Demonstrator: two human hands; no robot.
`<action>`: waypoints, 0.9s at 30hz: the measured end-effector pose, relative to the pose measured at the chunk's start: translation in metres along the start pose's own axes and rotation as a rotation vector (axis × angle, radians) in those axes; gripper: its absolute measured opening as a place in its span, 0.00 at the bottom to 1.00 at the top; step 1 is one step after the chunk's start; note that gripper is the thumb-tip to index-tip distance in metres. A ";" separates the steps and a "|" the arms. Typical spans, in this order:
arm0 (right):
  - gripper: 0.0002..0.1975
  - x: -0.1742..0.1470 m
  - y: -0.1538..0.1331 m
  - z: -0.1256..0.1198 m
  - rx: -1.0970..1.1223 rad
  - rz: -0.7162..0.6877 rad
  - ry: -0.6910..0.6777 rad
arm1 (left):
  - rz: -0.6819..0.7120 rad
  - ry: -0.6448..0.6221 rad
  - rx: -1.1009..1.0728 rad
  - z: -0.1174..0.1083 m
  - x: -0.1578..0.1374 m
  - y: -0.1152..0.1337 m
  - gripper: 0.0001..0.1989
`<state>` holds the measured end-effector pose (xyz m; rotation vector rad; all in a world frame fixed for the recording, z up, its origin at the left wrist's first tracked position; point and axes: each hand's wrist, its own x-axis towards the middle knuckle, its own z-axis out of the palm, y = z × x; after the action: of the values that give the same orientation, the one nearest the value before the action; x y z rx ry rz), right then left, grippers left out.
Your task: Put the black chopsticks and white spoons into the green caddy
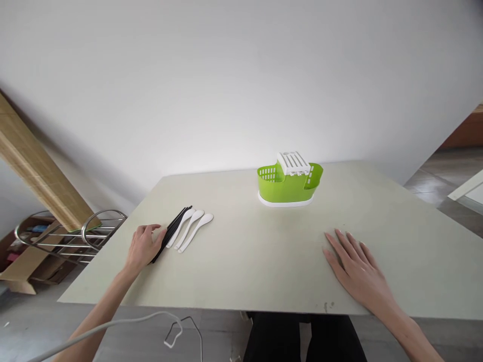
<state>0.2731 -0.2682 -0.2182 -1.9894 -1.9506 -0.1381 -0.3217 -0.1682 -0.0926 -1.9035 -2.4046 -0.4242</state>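
My left hand [144,246] rests on the table beside a bundle of black chopsticks [172,229]. Its fingers are loosely bent, the thumb stands apart from them, and the thumb tip is at the chopsticks' left side. Just right of the chopsticks lie three white spoons [196,231], side by side at a slant with their bowls pointing away from me. On the right, my right hand [356,271] lies flat, palm down and fingers spread, touching only the table. A green utensil caddy [285,191] with a white slotted top and white base stands upright near the wall.
The pale table [241,271] reaches back to a white wall. Left of it are a metal rack [71,239], a cardboard box [22,266] and a leaning wooden board [37,171]. A pale cable [124,322] crosses the lower left, below the table's front edge.
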 end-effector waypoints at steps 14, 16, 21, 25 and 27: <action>0.36 0.001 -0.002 0.000 -0.003 0.014 0.003 | 0.041 -0.243 0.086 -0.004 0.048 -0.002 0.23; 0.35 0.001 -0.002 -0.001 0.000 0.011 0.004 | 0.035 -0.254 0.083 -0.003 0.054 -0.002 0.22; 0.35 0.001 -0.002 0.000 0.005 0.003 0.015 | 0.022 -0.270 0.103 -0.003 0.063 0.001 0.21; 0.35 0.003 -0.004 -0.002 -0.002 0.008 0.006 | 0.013 -0.299 0.111 -0.004 0.072 0.003 0.22; 0.35 0.003 -0.005 -0.003 0.000 0.008 -0.003 | 0.020 -0.311 0.128 -0.004 0.076 0.004 0.22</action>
<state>0.2692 -0.2658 -0.2135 -1.9985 -1.9441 -0.1338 -0.3365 -0.0965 -0.0727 -2.0656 -2.5163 0.0321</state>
